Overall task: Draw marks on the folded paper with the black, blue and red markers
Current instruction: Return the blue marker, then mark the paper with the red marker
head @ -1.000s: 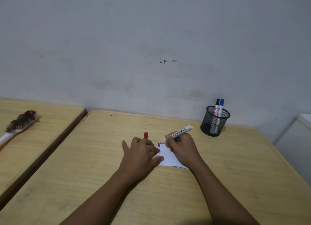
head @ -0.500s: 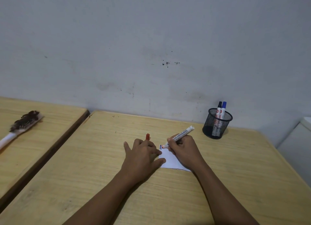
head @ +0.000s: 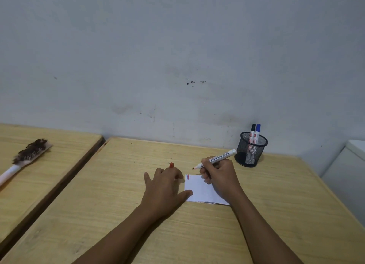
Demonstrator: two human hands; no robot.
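Folded paper: the folded paper (head: 201,191) lies flat on the wooden table (head: 276,194) between the two hands, its far left corner bare so the short marks (head: 187,177) there show, dark, blue and red
Left hand: the left hand (head: 165,186) rests palm down beside the paper, thumb touching its near left edge, likely to pin the sheet against sliding; a red cap (head: 171,165) pokes out beyond the fingers, so the curled fingers seem closed around it, kept handy for recapping
Right hand: the right hand (head: 218,176) is closed around the red marker (head: 215,159) in a writing grip, heel over the paper's right side
Marker tip: uncapped, pointing left and hanging just above the table beyond the paper's far edge, clear of the marks, which reads as a stroke finished
Pen holder: the black mesh pen holder (head: 250,150) stands near the wall, right of the hands, with the black marker (head: 252,134) and blue marker (head: 257,134) upright and capped, within reach but out of the way
Progress: all three colours appear on the paper, so my guess is that recapping and putting away the red one remains
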